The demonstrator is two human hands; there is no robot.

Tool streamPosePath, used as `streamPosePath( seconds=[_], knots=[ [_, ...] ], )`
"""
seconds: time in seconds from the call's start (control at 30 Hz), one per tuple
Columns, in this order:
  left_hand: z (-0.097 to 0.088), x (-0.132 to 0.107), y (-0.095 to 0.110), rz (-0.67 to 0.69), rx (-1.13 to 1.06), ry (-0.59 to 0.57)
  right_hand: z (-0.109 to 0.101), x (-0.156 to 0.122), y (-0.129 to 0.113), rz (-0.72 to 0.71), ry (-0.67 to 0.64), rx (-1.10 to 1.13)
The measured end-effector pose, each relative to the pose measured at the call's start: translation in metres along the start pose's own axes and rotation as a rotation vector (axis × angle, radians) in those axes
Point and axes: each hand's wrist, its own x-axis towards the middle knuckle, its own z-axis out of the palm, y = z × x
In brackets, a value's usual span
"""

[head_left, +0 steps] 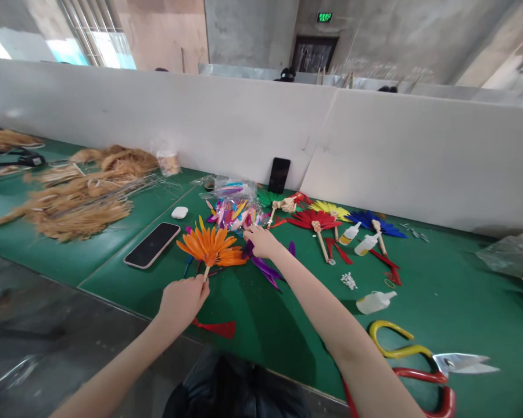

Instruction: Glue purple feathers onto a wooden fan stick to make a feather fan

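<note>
The green worktop (457,276) carried everything, its largest load being the tan fibre bundles (91,197) spread toward the back edge at the left. Large scissors (450,363) lay open near the front edge, at the right. The orange feather fan (211,247) was held up above the middle of the front edge; the left hand's (183,302) grip was wrapped around its wooden handle (206,273). It looked very light, the handle stiff, the feathers soft and easily bent or crushed, so the bare stick seemed the right place to take hold. The right hand (265,242) was beside the fan, fingers bunched at the loose purple feathers (267,270); whether its grip pinched one, I could not tell. Smallest were the white beads (349,281), heaped farther right, between the back and front edges.
</note>
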Motion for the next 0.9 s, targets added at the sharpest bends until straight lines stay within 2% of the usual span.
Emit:
streamPosePath(
  seconds=[0.17, 0.37, 0.53, 0.73, 0.83, 0.9],
  knots=[
    [0.002, 0.002, 0.000, 0.006, 0.004, -0.020, -0.001, -0.008, 0.008, 0.073, 0.022, -0.019],
    [0.006, 0.002, -0.008, 0.000, 0.003, 0.014, 0.000, -0.018, 0.020, 0.127, 0.021, -0.030],
    [-0.006, 0.004, -0.027, -0.066, 0.000, 0.075, -0.004, -0.028, 0.019, 0.156, 0.003, -0.045],
    [-0.019, 0.014, -0.059, -0.086, 0.035, 0.173, -0.024, -0.042, 0.016, 0.200, 0.060, -0.055],
    [-0.016, 0.015, -0.065, -0.039, 0.047, 0.256, -0.034, -0.045, 0.013, 0.198, 0.190, 0.110],
    [-0.012, 0.012, -0.063, 0.009, 0.027, 0.315, -0.038, -0.045, 0.007, 0.199, 0.282, 0.363]
  ],
)
